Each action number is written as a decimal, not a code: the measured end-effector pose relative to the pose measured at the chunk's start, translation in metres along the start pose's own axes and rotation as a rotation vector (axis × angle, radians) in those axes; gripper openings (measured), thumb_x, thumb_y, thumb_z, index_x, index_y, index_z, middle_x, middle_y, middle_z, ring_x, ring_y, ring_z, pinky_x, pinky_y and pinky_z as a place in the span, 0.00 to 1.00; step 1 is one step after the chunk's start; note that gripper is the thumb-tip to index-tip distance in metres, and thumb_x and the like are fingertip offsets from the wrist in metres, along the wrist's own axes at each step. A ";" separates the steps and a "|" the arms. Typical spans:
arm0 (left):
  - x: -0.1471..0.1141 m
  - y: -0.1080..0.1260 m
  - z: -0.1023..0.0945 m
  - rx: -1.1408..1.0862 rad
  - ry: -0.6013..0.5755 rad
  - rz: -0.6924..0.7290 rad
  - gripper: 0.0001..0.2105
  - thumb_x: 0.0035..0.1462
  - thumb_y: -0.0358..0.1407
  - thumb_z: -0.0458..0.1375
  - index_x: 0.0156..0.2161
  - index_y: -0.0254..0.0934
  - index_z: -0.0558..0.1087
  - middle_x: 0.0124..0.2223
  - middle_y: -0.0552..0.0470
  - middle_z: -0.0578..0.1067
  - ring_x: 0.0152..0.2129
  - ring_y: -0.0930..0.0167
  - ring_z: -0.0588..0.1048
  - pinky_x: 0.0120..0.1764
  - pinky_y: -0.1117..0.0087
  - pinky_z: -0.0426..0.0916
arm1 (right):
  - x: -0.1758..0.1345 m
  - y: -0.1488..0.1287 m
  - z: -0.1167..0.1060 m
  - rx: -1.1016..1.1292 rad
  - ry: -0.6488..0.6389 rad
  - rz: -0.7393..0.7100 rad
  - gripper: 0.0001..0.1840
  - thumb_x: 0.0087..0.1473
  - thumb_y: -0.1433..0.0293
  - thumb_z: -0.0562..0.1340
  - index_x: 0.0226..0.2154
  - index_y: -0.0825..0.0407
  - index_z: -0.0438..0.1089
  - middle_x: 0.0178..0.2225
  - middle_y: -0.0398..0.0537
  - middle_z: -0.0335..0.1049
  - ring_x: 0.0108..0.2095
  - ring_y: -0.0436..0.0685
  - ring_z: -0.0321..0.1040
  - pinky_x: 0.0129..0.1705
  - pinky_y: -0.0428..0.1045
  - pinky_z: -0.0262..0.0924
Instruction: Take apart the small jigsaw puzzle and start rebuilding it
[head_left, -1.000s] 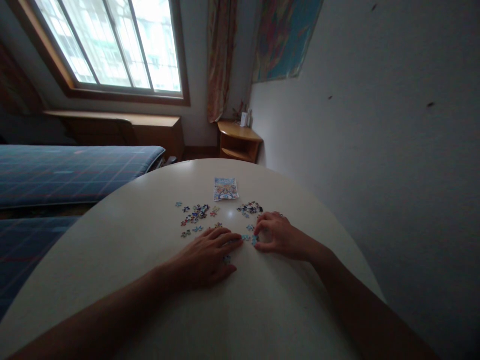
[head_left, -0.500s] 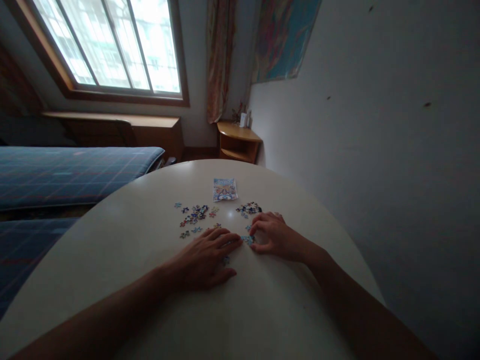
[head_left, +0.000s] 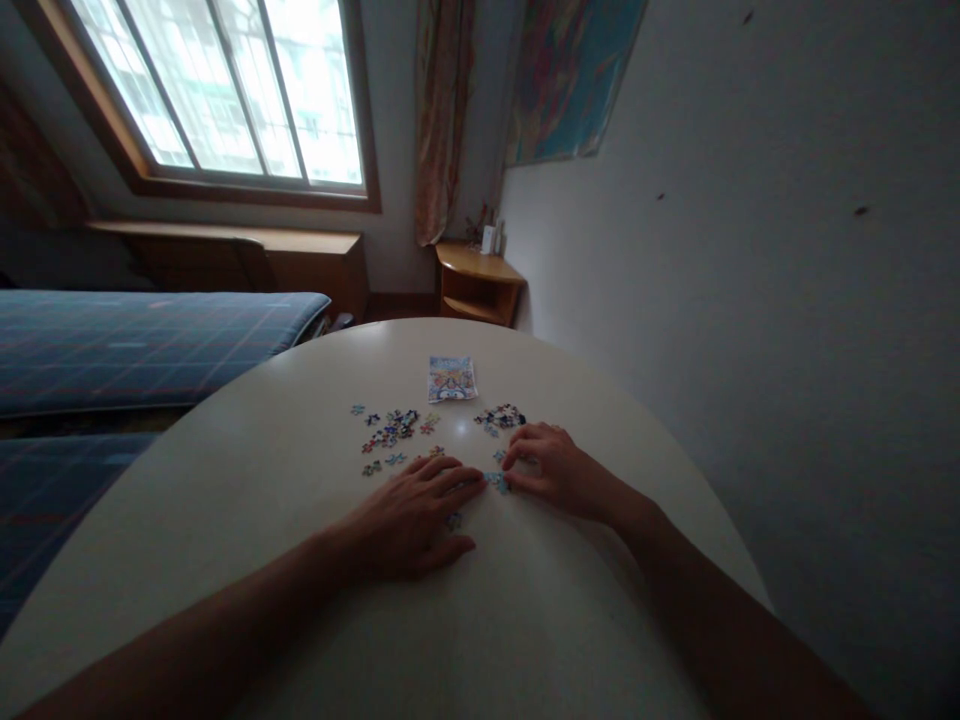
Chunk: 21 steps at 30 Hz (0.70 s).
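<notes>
My left hand [head_left: 420, 515] lies flat on the table with its fingers stretched out, partly covering some jigsaw pieces. Its fingertips touch the left edge of a small light-blue group of jigsaw pieces [head_left: 496, 482]. At the right edge of that group, my right hand [head_left: 551, 465] has thumb and forefinger bent close together in a pinch on a piece, which the fingers mostly hide. A single puzzle piece [head_left: 454, 521] shows between the left thumb and forefinger. Just beyond the right fingertips lies another light-blue piece [head_left: 499, 456].
Loose pieces form a left pile [head_left: 394, 428] and a right pile [head_left: 501, 417]. A printed picture packet [head_left: 452, 379] lies behind them on the round white table [head_left: 517, 620]. A plaid mattress [head_left: 150, 345] stands left of the table, a white wall [head_left: 712, 330] right.
My right thumb has drawn up towards the forefinger, at the right edge of the light-blue pieces. My left hand stays flat in place. The view has shifted slightly.
</notes>
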<state>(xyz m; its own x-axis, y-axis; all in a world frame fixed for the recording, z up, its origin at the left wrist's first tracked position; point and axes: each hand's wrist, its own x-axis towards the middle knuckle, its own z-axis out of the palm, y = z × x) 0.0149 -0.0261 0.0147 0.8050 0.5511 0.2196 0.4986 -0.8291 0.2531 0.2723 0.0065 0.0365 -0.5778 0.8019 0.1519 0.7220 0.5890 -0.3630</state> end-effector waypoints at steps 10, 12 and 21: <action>0.001 -0.001 0.000 -0.006 -0.008 0.002 0.27 0.61 0.44 0.56 0.64 0.39 0.60 0.62 0.45 0.67 0.57 0.57 0.64 0.58 0.52 0.60 | 0.001 0.003 0.005 0.005 -0.025 0.022 0.04 0.55 0.65 0.67 0.34 0.47 0.76 0.41 0.47 0.74 0.46 0.59 0.69 0.51 0.57 0.53; 0.000 -0.001 0.000 -0.014 -0.001 0.006 0.28 0.61 0.44 0.56 0.64 0.40 0.60 0.62 0.45 0.67 0.57 0.57 0.64 0.58 0.52 0.60 | 0.003 0.002 0.006 -0.004 -0.012 0.016 0.04 0.55 0.66 0.67 0.33 0.48 0.77 0.39 0.47 0.75 0.44 0.59 0.69 0.50 0.56 0.54; 0.000 -0.003 0.001 -0.019 0.020 0.014 0.25 0.63 0.43 0.55 0.63 0.40 0.61 0.61 0.45 0.68 0.57 0.57 0.65 0.58 0.52 0.62 | 0.005 0.006 0.006 -0.027 0.056 -0.002 0.02 0.56 0.68 0.66 0.34 0.47 0.77 0.38 0.47 0.76 0.43 0.59 0.70 0.49 0.55 0.56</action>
<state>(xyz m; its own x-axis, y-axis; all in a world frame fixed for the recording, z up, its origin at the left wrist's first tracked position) 0.0134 -0.0239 0.0131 0.8048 0.5419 0.2423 0.4815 -0.8347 0.2675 0.2713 0.0131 0.0296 -0.5579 0.8044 0.2039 0.7313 0.5927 -0.3373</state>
